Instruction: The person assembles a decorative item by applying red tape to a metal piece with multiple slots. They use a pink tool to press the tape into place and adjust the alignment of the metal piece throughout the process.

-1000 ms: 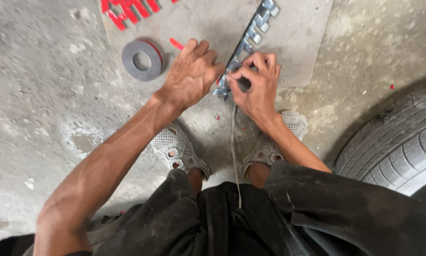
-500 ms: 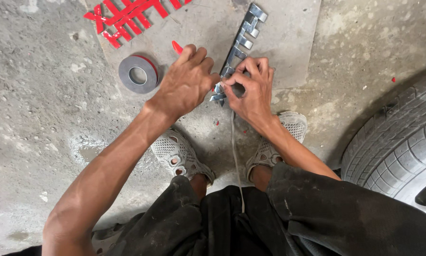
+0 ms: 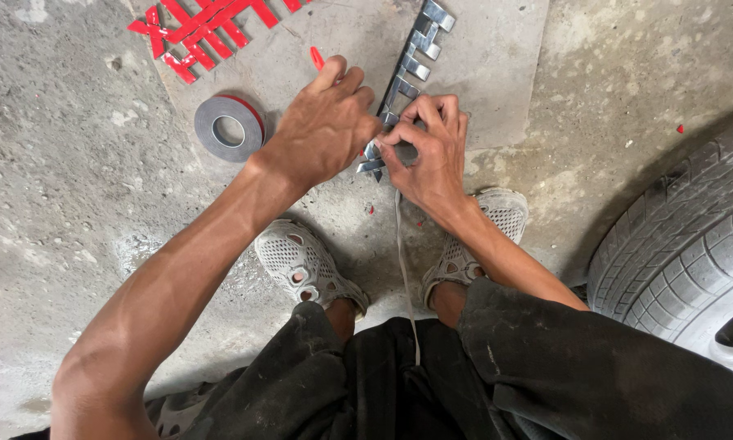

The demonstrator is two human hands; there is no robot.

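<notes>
Both hands edged slightly down-frame along the chrome strip (image 3: 405, 77); tape roll (image 3: 229, 127) unmoved.
Left hand (image 3: 322, 130) and right hand (image 3: 428, 151) are curled, fingertips pinching the strip's near end on the board (image 3: 497, 73). Strip looks light, stiff, slick; best gripped by its edges.

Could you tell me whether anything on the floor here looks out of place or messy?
Small red scraps lie scattered on the concrete, and peeled red strips sit in a loose heap beyond the tape roll. Both hands work the chrome emblem strip; nothing looks damaged.
</notes>
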